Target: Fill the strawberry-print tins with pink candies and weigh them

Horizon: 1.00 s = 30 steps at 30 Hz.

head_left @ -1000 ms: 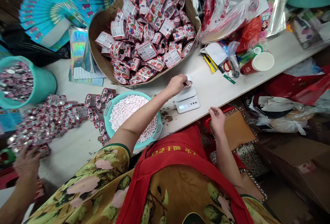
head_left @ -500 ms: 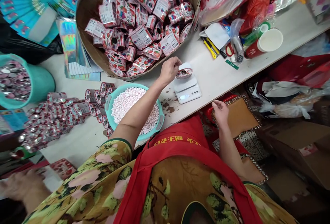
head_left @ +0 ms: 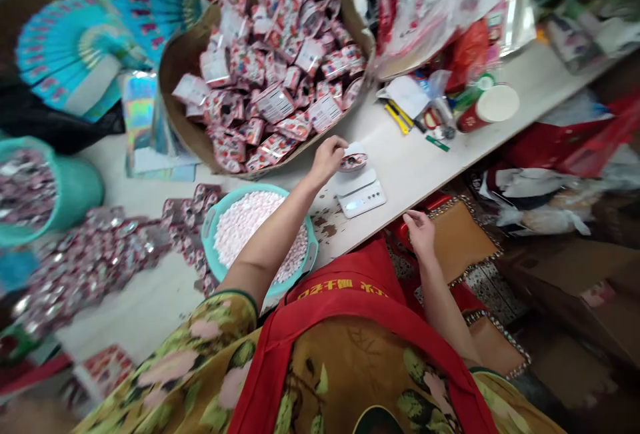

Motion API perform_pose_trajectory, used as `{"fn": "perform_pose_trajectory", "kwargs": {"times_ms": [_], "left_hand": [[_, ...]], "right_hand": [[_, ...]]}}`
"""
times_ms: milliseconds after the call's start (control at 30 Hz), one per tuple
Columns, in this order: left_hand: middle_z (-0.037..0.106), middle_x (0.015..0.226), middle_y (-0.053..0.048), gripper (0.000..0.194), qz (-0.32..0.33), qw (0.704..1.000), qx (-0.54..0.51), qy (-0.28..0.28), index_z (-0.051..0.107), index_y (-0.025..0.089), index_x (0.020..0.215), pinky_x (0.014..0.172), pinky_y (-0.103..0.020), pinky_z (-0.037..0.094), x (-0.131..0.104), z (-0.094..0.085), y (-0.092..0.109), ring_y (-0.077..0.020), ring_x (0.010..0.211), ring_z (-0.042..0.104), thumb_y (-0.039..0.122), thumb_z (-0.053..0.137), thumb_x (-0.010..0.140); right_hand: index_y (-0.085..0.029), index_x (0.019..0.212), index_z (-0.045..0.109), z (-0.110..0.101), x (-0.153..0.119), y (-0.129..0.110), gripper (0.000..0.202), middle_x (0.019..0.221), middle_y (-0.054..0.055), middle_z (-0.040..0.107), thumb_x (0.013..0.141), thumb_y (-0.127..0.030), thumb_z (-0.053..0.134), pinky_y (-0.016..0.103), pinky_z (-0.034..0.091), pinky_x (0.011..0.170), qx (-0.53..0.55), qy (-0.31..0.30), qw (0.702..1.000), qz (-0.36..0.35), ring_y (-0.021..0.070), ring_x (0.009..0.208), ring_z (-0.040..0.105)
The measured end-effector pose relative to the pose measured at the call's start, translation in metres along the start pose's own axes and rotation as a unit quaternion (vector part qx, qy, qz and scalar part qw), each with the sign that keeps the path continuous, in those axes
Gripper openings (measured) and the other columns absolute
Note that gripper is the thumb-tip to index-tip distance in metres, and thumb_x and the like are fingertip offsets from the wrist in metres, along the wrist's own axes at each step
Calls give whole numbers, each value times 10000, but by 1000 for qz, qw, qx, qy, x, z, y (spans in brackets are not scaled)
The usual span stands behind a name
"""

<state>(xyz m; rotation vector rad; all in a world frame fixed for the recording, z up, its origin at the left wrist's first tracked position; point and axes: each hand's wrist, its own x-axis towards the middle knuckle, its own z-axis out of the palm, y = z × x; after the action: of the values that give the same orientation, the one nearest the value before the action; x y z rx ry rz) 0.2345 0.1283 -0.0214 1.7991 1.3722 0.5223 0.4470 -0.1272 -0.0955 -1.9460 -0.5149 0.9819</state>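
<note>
The packet (head_left: 353, 161) rests on the white scale (head_left: 361, 199) at the centre of the frame, right of the left hand (head_left: 327, 159). The left hand's fingers are bent beside the packet; whether they grip it cannot be told. The right hand (head_left: 420, 227) is loosely curled near the table (head_left: 410, 161) edge; whether its fingertips meet cannot be told. The left forearm crosses the teal basin (head_left: 311, 244), hiding part of the white pellets (head_left: 247, 221). The cardboard box (head_left: 176, 64), heaped with printed packs (head_left: 275, 104), bounds the space above the left hand. A yellow cutter (head_left: 397, 117) and paper cup (head_left: 497, 104) lie at upper right.
</note>
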Motion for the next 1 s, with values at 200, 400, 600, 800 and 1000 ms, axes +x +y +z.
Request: {"fn": "perform_pose_trajectory", "kwargs": {"times_ms": [200, 400, 600, 800, 1000], "left_hand": [[706, 1152, -134, 493, 2, 940, 314, -134, 705, 234, 1102, 786, -417, 514, -35, 7, 17, -347, 1036, 661, 587, 421, 910], [702, 1153, -7, 520, 3, 862, 470, -189, 572, 411, 1029, 667, -437, 484, -33, 6, 5, -375, 999, 685, 665, 132, 915], [761, 974, -33, 473, -49, 889, 447, -92, 604, 360, 900, 638, -420, 456, -72, -55, 29, -377, 898, 695, 662, 240, 876], [775, 937, -132, 376, -205, 876, 420, 119, 727, 227, 908, 715, -361, 458, -162, -166, 11, -313, 894, 713, 463, 434, 908], [775, 993, -141, 342, -388, 818, 376, 198, 757, 205, 1014, 729, -332, 426, -225, -234, -71, -311, 962, 698, 404, 489, 939]], "right_hand": [[-192, 803, 712, 5, -12, -25, 86, 883, 37, 756, 761, -231, 776, 356, 569, 883, -35, 25, 998, 36, 185, 831, 690], [-182, 818, 742, 19, -5, -41, 113, 864, -18, 755, 760, -144, 831, 227, 528, 768, -26, -5, 998, 59, 122, 773, 688], [-193, 775, 717, 16, -30, -51, 111, 831, -14, 755, 744, -137, 807, 269, 550, 810, -40, -14, 998, 46, 153, 798, 704], [-211, 799, 678, 22, -13, -43, 287, 835, 75, 742, 712, -477, 741, 474, 553, 907, -64, -78, 994, -29, 266, 848, 687], [-208, 885, 691, 79, 25, -69, 448, 848, 100, 728, 626, -571, 737, 527, 560, 892, -78, -110, 987, -91, 296, 856, 690]]}}
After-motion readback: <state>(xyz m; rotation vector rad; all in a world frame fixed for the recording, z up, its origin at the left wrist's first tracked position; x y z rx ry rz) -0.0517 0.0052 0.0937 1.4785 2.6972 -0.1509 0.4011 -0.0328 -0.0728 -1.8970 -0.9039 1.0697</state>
